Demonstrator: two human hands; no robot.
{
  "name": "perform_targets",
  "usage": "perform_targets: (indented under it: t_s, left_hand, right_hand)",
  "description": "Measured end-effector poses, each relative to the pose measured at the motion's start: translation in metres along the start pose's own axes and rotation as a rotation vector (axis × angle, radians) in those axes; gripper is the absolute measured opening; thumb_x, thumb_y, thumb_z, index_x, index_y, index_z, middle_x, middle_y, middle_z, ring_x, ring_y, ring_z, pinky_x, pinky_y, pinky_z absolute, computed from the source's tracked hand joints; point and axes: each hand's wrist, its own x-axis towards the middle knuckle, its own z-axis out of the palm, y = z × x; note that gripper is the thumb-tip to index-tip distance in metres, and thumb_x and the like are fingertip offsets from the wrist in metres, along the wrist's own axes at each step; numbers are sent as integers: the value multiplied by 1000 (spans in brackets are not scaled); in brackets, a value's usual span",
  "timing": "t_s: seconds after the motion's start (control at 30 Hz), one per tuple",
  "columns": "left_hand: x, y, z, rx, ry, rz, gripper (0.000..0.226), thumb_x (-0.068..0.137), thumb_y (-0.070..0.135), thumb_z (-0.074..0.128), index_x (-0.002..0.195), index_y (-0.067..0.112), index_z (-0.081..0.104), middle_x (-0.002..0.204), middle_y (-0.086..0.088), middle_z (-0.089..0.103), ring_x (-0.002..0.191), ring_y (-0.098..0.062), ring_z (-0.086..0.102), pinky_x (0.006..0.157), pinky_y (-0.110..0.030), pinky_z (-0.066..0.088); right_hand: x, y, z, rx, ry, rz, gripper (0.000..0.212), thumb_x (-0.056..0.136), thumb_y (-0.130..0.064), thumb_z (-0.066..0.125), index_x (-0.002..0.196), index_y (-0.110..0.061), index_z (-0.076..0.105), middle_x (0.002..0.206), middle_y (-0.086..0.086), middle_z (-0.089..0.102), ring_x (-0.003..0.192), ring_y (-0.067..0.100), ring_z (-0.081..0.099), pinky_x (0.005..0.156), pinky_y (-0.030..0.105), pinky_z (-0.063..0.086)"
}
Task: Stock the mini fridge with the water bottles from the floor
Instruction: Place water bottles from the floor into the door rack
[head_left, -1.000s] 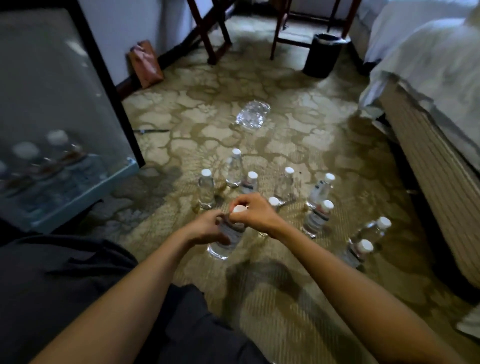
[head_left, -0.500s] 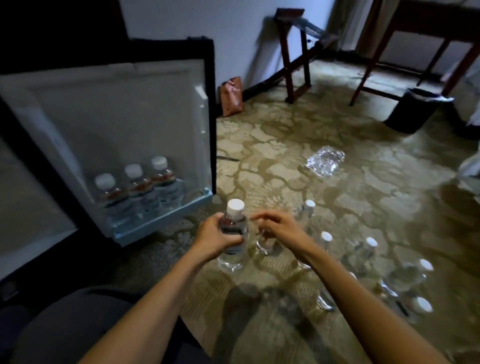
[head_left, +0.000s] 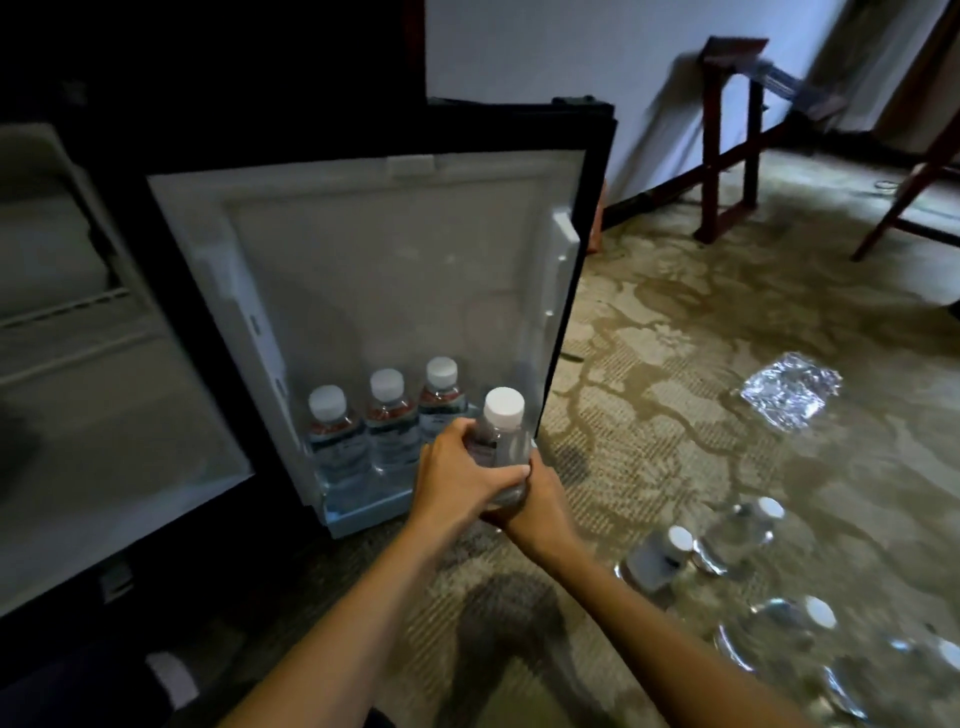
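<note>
A clear water bottle (head_left: 500, 434) with a white cap is upright at the right end of the fridge door's bottom shelf (head_left: 363, 512). My left hand (head_left: 457, 480) wraps its body from the left; my right hand (head_left: 540, 506) cups its base from below and right. Three more bottles (head_left: 387, 421) stand in a row in that shelf to its left. The mini fridge (head_left: 78, 364) is open at the left, its interior pale and blurred. Several other bottles (head_left: 662, 556) lie and stand on the carpet at lower right.
Crumpled clear plastic wrap (head_left: 789, 397) lies on the patterned carpet at right. A wooden luggage rack (head_left: 727, 140) and a table leg (head_left: 909, 192) stand at the back right by the wall. My dark-clothed knee fills the lower left.
Both hands carried the bottle from above the carpet leftward to the door shelf. My right hand, free a moment ago, now supports the bottle's base. The view swung left.
</note>
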Motion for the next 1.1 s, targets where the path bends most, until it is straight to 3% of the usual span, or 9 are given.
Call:
perform_targets:
  t_s: [0.13,0.27,0.4,0.5,0.6,0.73,0.87,0.97,1.1]
  left_hand:
    - [22,-2,-6,-43,-139,80,55,69,22,80,118,12,57,118,-4,64,105,-16,59,86,-25,46]
    - [38,-13,-17,-21,-110,10,44,81,19,69,122,11,54,106,1,57,97,-10,51,83,-22,41]
    - [40,-41,-28,71,-29,-149,5,86,15,59,89,13,63,86,-3,63,78,-13,56,59,-20,41]
    - [40,-56,-32,112,-37,-171,11,86,16,57,77,16,64,78,0,63,67,-5,54,54,-14,35]
    - [43,-58,-31,136,-46,-155,12,86,15,57,82,12,67,78,1,63,64,1,49,55,-12,37]
    - [45,-58,-30,120,-32,-171,11,86,16,56,84,13,66,80,1,63,71,-7,54,56,-13,38]
    - [46,-58,-29,117,-23,-190,16,87,14,55,99,10,66,87,1,61,73,-5,52,56,-12,36]
    - [43,-56,-25,123,-9,-203,19,87,13,55,103,9,65,92,-1,61,86,-13,56,65,-17,38]
    - [41,-46,-22,115,-17,-239,27,87,15,55,113,8,60,96,0,57,88,-12,52,69,-20,39]
  right_hand:
    - [28,3,3,51,71,65,69,68,-15,79,130,-14,47,120,8,64,109,20,59,77,20,41]
    - [53,4,6,-12,142,130,63,67,-19,79,123,-13,51,118,9,65,108,26,61,83,31,49]
    - [74,2,13,37,208,184,69,63,-21,82,124,-17,49,118,9,66,109,26,62,92,40,52]
    - [88,-2,18,41,196,161,67,64,-20,82,122,-16,49,119,9,64,112,28,60,94,45,51]
    - [96,0,22,47,176,180,67,66,-18,80,124,-13,47,123,12,62,114,31,58,96,48,49]
    - [98,8,30,44,120,201,67,66,-11,78,126,-10,47,122,14,62,115,30,57,98,43,48]
    - [102,8,28,-30,67,211,66,70,-18,76,127,-9,43,121,14,61,112,32,57,95,42,48]
    - [106,8,25,-104,-12,211,64,74,-25,73,125,-8,40,122,14,60,112,32,57,93,40,47]
    - [109,7,19,-161,-139,154,58,79,-25,67,126,-5,39,129,13,51,115,33,54,90,39,46]
